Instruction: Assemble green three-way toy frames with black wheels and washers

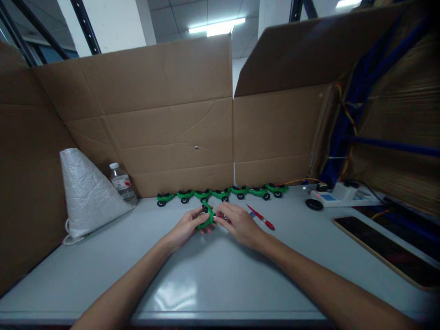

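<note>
My left hand [191, 223] is closed around a small green toy vehicle [207, 221] with black parts, held just above the table. My right hand [237, 222] meets it from the right, thumb and index finger pinched at the toy's side; whatever small part may sit between those fingertips is too small to make out. Behind the hands, a row of several similar green toy vehicles [259, 193] with black wheels stands along the cardboard. A red screwdriver [264, 221] lies on the table just right of my right hand.
Cardboard walls [172, 128] enclose the grey table [206, 284]. At the left stand a silvery bag [89, 197] and a water bottle [122, 183]. On the right are a white power strip [347, 196], a black round object [314, 204], a phone-like slab [385, 250] and a blue frame [347, 110].
</note>
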A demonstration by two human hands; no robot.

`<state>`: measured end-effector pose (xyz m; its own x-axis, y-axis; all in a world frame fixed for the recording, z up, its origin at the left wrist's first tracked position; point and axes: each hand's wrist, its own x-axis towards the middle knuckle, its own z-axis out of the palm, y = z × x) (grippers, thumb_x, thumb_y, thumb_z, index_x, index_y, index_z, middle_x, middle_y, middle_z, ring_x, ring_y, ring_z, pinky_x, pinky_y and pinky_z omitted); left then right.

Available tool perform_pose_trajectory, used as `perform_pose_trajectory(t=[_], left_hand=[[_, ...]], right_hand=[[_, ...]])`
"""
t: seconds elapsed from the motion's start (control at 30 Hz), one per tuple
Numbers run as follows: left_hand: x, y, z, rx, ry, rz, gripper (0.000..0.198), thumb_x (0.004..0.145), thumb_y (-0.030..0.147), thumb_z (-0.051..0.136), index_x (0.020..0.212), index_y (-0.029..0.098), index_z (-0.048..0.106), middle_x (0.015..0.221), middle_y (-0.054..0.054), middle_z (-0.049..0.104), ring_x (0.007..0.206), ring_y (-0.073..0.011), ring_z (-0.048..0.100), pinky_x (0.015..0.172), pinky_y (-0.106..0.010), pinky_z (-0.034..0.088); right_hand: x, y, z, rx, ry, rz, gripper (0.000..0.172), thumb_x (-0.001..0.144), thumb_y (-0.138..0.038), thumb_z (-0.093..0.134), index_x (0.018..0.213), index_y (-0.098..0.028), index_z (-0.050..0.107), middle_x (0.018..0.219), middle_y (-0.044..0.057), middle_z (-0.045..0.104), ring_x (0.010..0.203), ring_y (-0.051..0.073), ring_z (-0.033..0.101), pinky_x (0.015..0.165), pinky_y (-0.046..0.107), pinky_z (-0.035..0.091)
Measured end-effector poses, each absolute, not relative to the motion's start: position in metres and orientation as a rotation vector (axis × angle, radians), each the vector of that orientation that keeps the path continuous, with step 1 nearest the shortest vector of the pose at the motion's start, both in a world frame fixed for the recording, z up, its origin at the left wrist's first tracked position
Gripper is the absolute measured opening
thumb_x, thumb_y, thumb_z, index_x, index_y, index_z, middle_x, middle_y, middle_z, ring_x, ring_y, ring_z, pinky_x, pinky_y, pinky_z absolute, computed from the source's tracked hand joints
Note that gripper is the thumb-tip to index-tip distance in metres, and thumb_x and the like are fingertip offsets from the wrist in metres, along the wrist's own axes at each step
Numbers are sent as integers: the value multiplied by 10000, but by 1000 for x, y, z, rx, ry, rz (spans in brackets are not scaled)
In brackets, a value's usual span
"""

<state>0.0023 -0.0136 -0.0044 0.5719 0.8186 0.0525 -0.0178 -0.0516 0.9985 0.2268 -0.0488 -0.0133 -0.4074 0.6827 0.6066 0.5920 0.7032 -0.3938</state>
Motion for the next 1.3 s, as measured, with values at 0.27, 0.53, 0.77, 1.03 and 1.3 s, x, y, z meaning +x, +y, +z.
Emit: perform_pose_trajectory(t=[0.27, 0.53, 0.77, 1.03, 1.3], left_hand=[[2, -13, -2, 1483, 762, 836, 454, 886, 554, 765, 1071, 146, 693, 965, -101, 726, 758, -175, 682, 591, -242, 451], [2, -9, -9, 1512, 779, 843, 456, 894, 558, 753, 1074, 142, 695, 981, -109, 735, 741, -167, 676, 587, -242, 462], [1, -7, -10, 1501, 785, 855, 446, 891, 553, 760, 1046, 140, 694, 979, -110, 738, 728, -160, 676, 587, -235, 462], [-1, -4, -11, 1443, 778, 830, 457, 904, 549, 743, 1060, 121, 705, 1000, -119, 753, 727, -159, 684, 594, -237, 458], [1, -8, -9, 1474, 761, 845, 477, 904, 540, 750, 1097, 105, 719, 995, -124, 751, 715, -151, 668, 591, -233, 446]], right_hand=[[226, -54, -10, -994, -2162, 185, 75, 1044, -257, 556, 974, -230, 556, 971, 42, 639, 824, 194, 605, 760, 307, 449], [226, -53, -10, -964, -2064, 196, 67, 998, -171, 527, 1014, -230, 553, 1086, 66, 578, 883, 192, 609, 805, 311, 487], [228, -47, -12, -940, -1989, 179, 103, 1013, -238, 599, 929, -232, 541, 917, 27, 587, 837, 200, 579, 764, 310, 445], [224, -42, -16, -813, -2012, 196, 114, 1090, -228, 493, 1015, -224, 579, 1005, 54, 623, 944, 208, 609, 846, 320, 473], [220, -44, -15, -786, -1997, 190, 93, 1070, -190, 519, 1057, -227, 603, 1014, 58, 641, 970, 221, 614, 870, 336, 483]])
